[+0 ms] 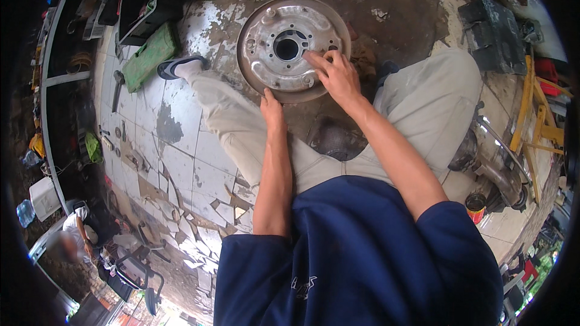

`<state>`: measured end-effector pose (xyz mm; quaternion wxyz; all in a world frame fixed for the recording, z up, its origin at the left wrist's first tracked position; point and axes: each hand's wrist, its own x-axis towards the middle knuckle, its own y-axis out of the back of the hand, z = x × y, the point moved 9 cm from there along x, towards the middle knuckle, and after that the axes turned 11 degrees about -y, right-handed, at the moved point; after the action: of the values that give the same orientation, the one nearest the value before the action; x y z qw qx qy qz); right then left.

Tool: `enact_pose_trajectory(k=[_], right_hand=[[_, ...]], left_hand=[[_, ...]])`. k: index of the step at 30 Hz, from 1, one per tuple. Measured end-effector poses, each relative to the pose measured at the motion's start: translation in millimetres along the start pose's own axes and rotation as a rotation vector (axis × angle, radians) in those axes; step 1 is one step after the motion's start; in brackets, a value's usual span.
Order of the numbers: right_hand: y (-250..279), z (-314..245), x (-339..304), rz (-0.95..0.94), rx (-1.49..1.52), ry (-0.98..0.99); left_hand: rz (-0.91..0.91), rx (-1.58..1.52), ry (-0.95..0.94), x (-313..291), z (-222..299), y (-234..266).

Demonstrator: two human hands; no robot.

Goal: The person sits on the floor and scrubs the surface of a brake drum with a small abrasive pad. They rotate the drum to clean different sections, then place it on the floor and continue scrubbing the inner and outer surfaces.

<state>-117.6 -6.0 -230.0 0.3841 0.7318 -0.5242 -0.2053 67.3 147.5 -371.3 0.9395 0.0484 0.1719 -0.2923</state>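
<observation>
So the floor (181, 163) is cracked white tile, chipped and grimy, going to bare stained concrete up top. Sitting on it between the person's spread legs, toward 12 o'clock in the view, is the plate (294, 48): a round, dished steel brake backing plate, dull grey with rusty edges, a big centre hole and a ring of small bolt holes. A green case (150, 55) lies off at 10 o'clock. Right hand (336, 75) rests flat on the plate's 4 o'clock side, fingers spread, index pointing at the hub hole, not clamped on anything. Left hand (272, 110) presses open against the rim at 6 o'clock, steadying it. Best bet here is probably keeping that rim pinned so the plate doesn't rock while the fingertips feel around the holes.
</observation>
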Motion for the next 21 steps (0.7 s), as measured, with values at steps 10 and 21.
enact_pose_trajectory(k=[10, 21], right_hand=[[3, 0, 8, 0.034, -0.021, 0.012], [2, 3, 3, 0.052, -0.015, -0.006]], left_hand=[[0.044, 0.221, 0.035, -21, 27, -2], [0.079, 0.236, -0.026, -8, 19, 2]])
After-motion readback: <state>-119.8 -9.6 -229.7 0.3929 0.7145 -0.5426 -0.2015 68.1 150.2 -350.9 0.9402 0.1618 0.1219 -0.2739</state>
